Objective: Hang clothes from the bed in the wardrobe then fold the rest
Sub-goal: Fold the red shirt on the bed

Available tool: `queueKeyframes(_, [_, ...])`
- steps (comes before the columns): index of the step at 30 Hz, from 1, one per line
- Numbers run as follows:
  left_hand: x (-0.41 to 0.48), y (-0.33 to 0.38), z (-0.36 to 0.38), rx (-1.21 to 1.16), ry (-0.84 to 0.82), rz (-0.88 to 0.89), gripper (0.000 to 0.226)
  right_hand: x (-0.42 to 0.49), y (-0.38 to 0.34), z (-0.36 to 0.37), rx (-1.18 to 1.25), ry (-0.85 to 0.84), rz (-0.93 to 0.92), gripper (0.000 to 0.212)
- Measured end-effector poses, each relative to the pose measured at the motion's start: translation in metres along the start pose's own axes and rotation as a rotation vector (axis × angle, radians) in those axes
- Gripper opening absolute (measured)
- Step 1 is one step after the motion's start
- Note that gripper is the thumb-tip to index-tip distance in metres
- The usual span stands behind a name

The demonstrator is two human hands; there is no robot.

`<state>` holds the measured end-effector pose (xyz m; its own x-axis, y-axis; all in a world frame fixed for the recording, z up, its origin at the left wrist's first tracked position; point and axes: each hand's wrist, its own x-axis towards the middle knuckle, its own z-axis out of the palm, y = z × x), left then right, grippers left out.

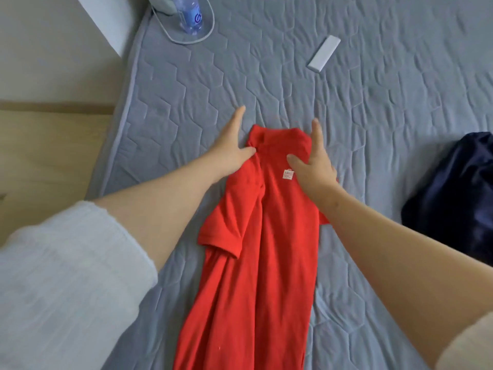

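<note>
At the far left lies a pale wooden surface [40,156], beside the edge of the bed [186,89] with its grey-blue quilted cover. A white sleeve [66,276] covers the upper part of the left arm. Near the bed's far left corner a clear water bottle [189,14] lies inside a loop of grey cable [170,36].

The left hand [232,153] lies flat on the bed just left of the collar, its fingers [237,118] straight and together, the thumb touching the fabric's edge. The red polo shirt [266,249] lies in the middle of the bed, folded lengthwise into a narrow strip, collar pointing away from the person, one short sleeve turned across its left side. A small white label [288,174] shows on the chest.

The right hand [314,166] rests on the shirt's right shoulder, fingers [317,129] straight along the collar's right edge, thumb spread onto the cloth. Neither hand grips anything.

Further right, well apart, lies a slim white rectangular object [324,53]. A dark navy garment [453,196] sits crumpled at the right edge.
</note>
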<state>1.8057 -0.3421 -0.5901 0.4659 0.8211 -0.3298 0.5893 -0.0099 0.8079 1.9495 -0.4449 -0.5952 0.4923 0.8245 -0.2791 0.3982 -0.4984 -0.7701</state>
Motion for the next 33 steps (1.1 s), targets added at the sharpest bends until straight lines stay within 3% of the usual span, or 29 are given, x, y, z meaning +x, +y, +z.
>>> queueKeyframes(5, [-0.055, -0.052, 0.046, -0.055, -0.043, -0.183, 0.066, -0.060, 0.045, 0.049, 0.015, -0.202, 0.209, 0.078])
queueKeyframes(10, [-0.127, -0.119, 0.082, 0.141, -0.117, -0.286, 0.056, -0.126, 0.098, 0.102, 0.002, -0.276, 0.471, 0.072])
queueKeyframes(14, [-0.178, -0.153, 0.093, 0.227, -0.190, -0.298, 0.051, -0.183, 0.129, 0.125, 0.082, -0.221, 0.544, 0.056])
queueKeyframes(21, [-0.247, -0.187, 0.102, 0.270, -0.214, -0.397, 0.048, -0.261, 0.146, 0.140, 0.051, -0.114, 0.648, 0.049])
queueKeyframes(26, [-0.289, -0.203, 0.103, 0.249, -0.218, -0.461, 0.012, -0.301, 0.163, 0.128, 0.015, -0.045, 0.775, 0.040])
queueKeyframes(29, [-0.313, -0.217, 0.108, 0.292, -0.231, -0.375, 0.018, -0.322, 0.171, 0.127, -0.026, -0.053, 0.747, 0.034])
queueKeyframes(31, [-0.328, -0.224, 0.111, 0.359, -0.266, -0.323, 0.019, -0.337, 0.175, 0.128, -0.142, -0.140, 0.652, 0.035])
queueKeyframes(33, [-0.342, -0.229, 0.111, 0.443, -0.334, -0.291, 0.035, -0.352, 0.178, 0.129, -0.323, -0.264, 0.540, 0.047])
